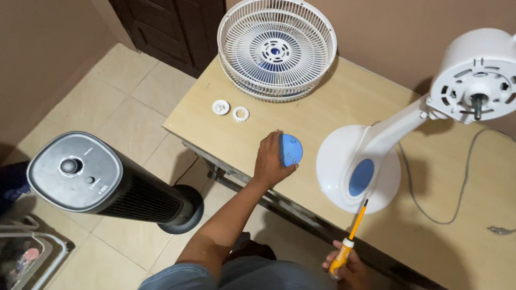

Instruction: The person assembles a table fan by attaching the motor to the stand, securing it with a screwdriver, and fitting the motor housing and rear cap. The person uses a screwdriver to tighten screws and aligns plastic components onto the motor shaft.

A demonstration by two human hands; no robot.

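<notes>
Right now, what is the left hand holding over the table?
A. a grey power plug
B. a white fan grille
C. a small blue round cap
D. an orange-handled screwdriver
C: the left hand has its grip on the small blue round cap over the wooden table, while the orange-handled screwdriver is in the right hand.

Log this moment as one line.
left hand: holds blue cap | right hand: holds screwdriver | fan base: on table
</notes>
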